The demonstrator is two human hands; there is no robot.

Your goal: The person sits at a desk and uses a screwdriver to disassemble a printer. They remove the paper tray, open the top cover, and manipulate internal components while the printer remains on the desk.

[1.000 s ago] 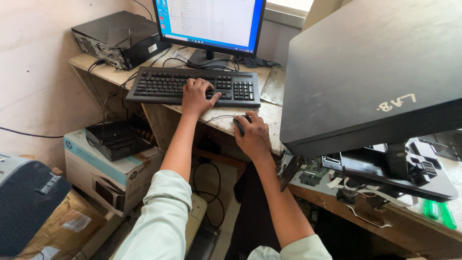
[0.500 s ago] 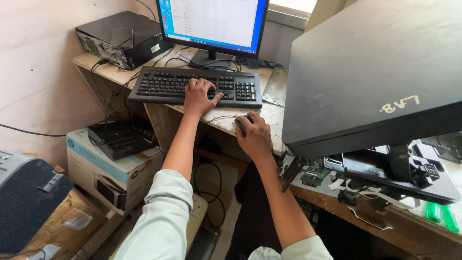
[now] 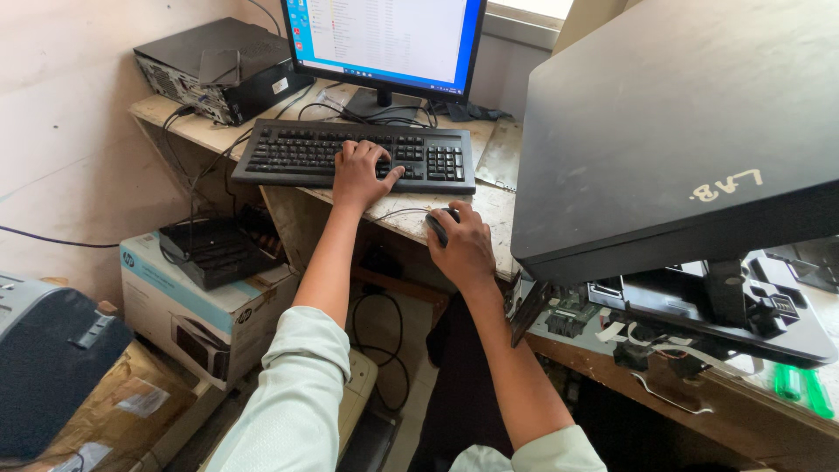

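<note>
The left hand (image 3: 360,173) is resting palm-down on the black keyboard (image 3: 306,155), fingers spreading over the keys, while the right hand (image 3: 463,246) is cupping a dark mouse (image 3: 437,223) on the worn desk (image 3: 502,205) just beside the keyboard. A monitor (image 3: 384,39) is glowing behind the keyboard, with a black computer case (image 3: 218,70) lying to its left. A large black lid (image 3: 664,140) is tilting up at the right, and a cardboard box (image 3: 201,297) is sitting under the desk.

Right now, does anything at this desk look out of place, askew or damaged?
Yes. A large black laptop sits tilted at the right, its opened base showing bare parts and loose cables. The desktop is scuffed and chipped. The left hand on the keyboard and right hand on the mouse look normal.
</note>
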